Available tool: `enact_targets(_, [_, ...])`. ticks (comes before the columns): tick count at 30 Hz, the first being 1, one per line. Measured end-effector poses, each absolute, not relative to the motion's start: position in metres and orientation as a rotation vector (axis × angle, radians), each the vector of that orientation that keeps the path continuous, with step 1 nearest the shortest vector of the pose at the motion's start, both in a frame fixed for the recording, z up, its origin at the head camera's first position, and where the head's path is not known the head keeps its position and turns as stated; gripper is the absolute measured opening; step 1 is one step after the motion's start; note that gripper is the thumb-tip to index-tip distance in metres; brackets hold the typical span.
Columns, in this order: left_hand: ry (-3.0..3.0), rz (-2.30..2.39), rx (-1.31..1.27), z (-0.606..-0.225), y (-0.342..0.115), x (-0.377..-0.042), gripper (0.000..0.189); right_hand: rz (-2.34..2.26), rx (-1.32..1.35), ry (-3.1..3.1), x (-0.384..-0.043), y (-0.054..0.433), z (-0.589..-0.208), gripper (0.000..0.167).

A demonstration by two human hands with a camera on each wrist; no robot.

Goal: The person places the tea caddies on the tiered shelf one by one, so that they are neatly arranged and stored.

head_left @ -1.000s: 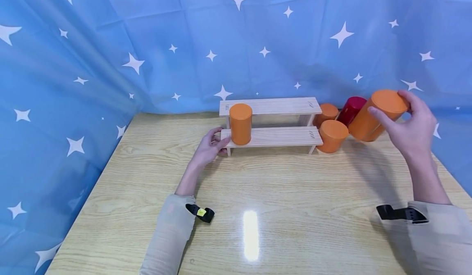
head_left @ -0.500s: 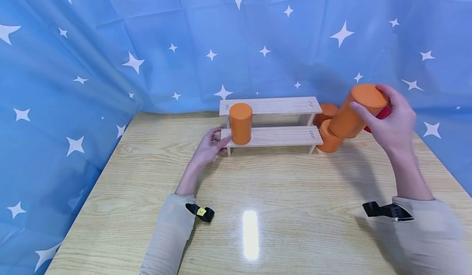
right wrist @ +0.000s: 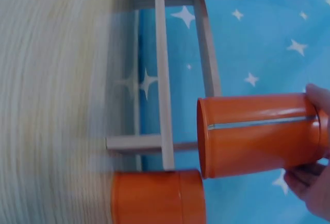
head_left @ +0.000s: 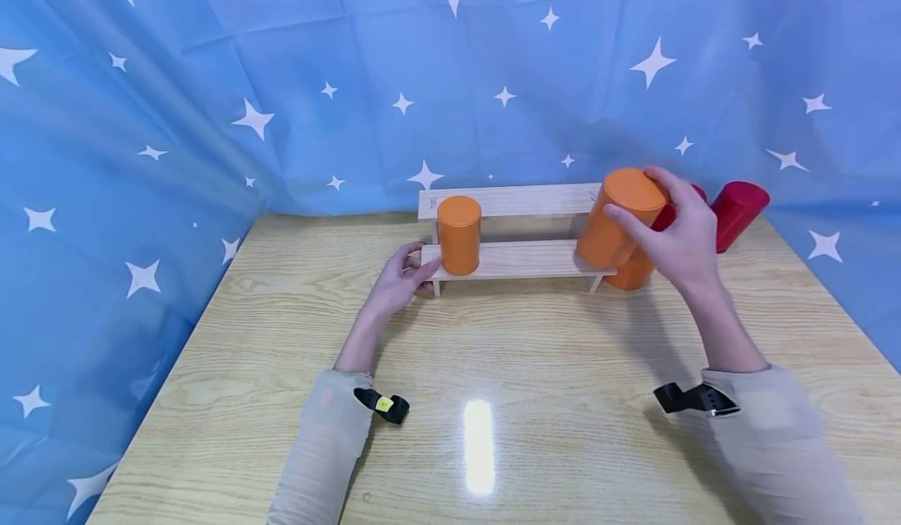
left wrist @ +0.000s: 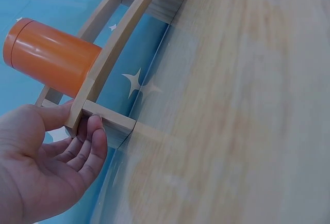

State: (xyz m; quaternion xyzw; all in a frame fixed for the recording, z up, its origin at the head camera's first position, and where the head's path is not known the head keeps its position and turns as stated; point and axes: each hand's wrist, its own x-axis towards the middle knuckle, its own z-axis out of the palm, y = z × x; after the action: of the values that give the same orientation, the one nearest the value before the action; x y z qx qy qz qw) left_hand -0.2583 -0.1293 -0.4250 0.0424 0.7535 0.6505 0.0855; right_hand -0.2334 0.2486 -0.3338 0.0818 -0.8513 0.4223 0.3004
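My left hand [head_left: 396, 284] grips the left end of a two-tier wooden shelf's lower board [head_left: 528, 259], thumb on top and fingers curled below. Close beside that hand, an orange canister [head_left: 459, 235] stands upright on the board; it also shows in the left wrist view. My right hand [head_left: 684, 235] holds a second orange canister [head_left: 612, 224] near its lidded top, slightly tilted, over the lower board's right end. In the right wrist view a gap separates the held canister [right wrist: 258, 136] from the board.
Right of the shelf, an orange canister [head_left: 635, 271] stands on the wooden table [head_left: 563, 368], partly hidden by the held one. A red canister [head_left: 737, 210] stands farther right, another red one partly behind my right hand. A blue star-patterned cloth [head_left: 352, 55] hangs behind.
My right hand has carried the orange canister leftward from the table's right side to over the lower board, uncovering a red canister. My left hand has stayed on the shelf.
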Motion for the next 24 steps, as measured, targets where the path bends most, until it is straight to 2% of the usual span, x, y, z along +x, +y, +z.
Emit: enact_targets(24, [2.247,1.95,0.14,-0.426,-0.129,-0.259,0.066,1.205,0.451,-2.367,-0.252,0.181,-0.348,0.071])
